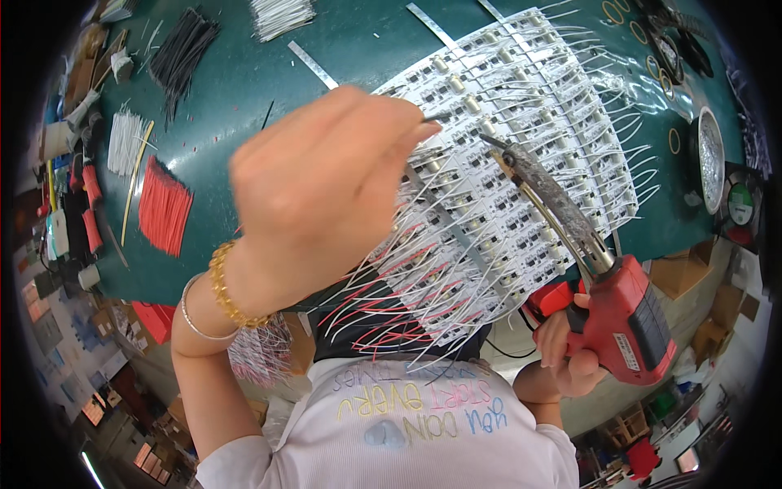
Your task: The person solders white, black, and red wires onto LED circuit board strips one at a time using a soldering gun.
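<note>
My left hand [326,175] is pinched closed over the near left part of a large panel of white circuit boards [533,216]. A short dark wire end [430,121] shows at its fingertips, and a thin black piece sticks out behind the hand. My right hand [566,350] is wrapped round the red grip of a soldering gun [631,326]. The gun's tip points up and left, close above the boards and just right of my left fingertips. White wires stand out along the panel's rows, with red wires [399,297] among them at the near left edge.
Bundles of black wires [183,61], white wires [126,143] and red wires [165,208] lie left on the green table [228,98]. Metal strips [312,63] lie by the panel's far edge. A round metal dish [710,160], yellow rings and tools sit at right.
</note>
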A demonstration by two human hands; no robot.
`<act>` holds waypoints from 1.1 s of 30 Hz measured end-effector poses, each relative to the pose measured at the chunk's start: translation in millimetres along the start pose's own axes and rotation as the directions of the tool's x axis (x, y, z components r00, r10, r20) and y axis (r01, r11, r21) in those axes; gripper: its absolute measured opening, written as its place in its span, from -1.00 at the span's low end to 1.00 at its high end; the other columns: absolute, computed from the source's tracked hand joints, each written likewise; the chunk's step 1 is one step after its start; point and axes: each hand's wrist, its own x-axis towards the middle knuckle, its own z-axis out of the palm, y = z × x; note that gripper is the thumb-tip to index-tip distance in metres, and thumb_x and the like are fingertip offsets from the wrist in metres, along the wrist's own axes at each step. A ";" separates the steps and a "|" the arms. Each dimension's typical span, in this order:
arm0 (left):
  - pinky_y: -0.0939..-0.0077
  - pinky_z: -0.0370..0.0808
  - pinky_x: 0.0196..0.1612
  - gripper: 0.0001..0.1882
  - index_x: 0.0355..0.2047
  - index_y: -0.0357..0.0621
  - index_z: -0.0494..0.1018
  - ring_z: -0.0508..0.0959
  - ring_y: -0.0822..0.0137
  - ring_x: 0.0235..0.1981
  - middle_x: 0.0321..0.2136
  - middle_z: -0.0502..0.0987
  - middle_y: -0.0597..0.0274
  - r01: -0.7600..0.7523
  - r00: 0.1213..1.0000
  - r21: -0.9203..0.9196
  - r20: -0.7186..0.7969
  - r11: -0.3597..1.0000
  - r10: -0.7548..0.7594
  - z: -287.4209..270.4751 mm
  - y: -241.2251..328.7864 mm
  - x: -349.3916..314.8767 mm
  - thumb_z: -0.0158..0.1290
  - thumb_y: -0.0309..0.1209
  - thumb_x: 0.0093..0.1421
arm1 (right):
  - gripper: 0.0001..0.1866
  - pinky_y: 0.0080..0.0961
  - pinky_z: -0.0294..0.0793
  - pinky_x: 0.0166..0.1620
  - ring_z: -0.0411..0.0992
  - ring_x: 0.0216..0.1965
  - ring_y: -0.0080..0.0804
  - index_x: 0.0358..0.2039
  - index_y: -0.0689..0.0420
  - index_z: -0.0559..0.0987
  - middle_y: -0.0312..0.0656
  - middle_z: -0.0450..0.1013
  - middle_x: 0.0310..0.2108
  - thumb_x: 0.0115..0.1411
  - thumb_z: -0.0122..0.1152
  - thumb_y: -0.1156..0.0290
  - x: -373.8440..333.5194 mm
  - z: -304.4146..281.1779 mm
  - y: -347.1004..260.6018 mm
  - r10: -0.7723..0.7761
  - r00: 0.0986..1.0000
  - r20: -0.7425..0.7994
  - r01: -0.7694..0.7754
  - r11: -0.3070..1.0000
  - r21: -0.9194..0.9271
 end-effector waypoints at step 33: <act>0.50 0.17 -0.64 -0.81 -0.65 -0.15 0.36 0.28 0.36 -0.75 -0.76 0.33 0.31 0.110 0.983 -0.046 0.155 0.993 -0.101 27.3 23.7 -15.1 0.19 -0.56 -0.06 | -0.28 -0.66 0.22 -0.66 0.20 -0.79 -0.61 -0.04 0.30 0.25 -0.40 0.22 -0.81 0.10 0.07 -0.13 -52.1 -24.4 18.2 0.042 0.979 -0.201 -0.074 0.985 -0.154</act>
